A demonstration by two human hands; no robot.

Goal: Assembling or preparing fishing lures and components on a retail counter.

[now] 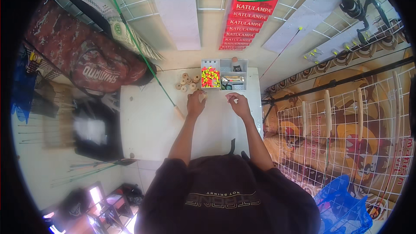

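My left hand (196, 104) is closed around a small tan piece, which looks like one of the wooden spools and is mostly hidden by the fingers. A short gap to the right, my right hand (239, 105) has its thumb and fingers pinched together; what they hold, if anything, is too small to make out. Both hands are over the white table (212, 136). Just beyond the left hand lies a cluster of round tan spools (183, 85). Behind the hands stands a grey divided box (232, 60), its left compartment full of red and yellow float-like pieces (210, 78).
A green fishing rod (149, 67) slants across the table's left side. A camouflage bag (82, 47) hangs at the left. Red packets (242, 26) hang on the back wall grid. A fishing reel (352, 7) is at the upper right, and a white wire rack (342, 136) below it.
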